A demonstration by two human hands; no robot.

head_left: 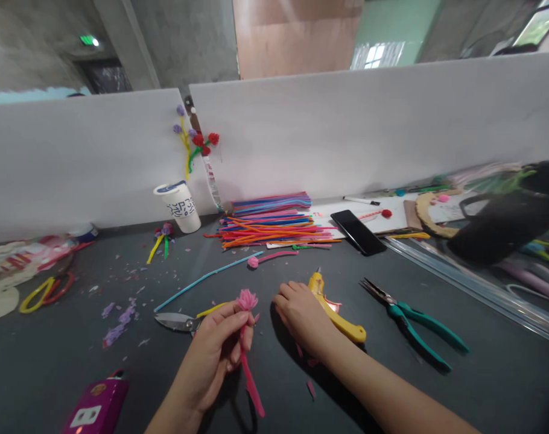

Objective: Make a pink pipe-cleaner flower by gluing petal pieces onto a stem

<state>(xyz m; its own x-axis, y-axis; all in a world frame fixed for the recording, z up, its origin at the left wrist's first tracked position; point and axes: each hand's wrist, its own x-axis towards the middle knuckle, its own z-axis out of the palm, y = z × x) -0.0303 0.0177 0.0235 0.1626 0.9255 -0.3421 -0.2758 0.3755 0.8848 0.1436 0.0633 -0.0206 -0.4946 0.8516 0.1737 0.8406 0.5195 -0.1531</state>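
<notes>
My left hand (220, 343) pinches a pink pipe-cleaner flower (247, 299) by its stem, the fluffy head upright above the fingers and the stem hanging down. Scissors (175, 322) lie partly hidden behind that hand, blades pointing left. Palm down, my right hand (304, 316) rests low over the table with its fingers curled together; their tips are hidden, so I cannot make out anything in them. Just right of it lies a yellow glue gun (342, 319), nozzle pointing away. Pink scraps (311, 389) are scattered beside my right forearm.
Teal-handled pliers (405, 319) lie at right, near a black phone (358, 232). Behind are bundled pipe cleaners (274, 226) and a paper cup (179, 208). A purple box-like device (96, 407) sits front left, below purple scraps (120, 322). A white partition (347, 132) bounds the back.
</notes>
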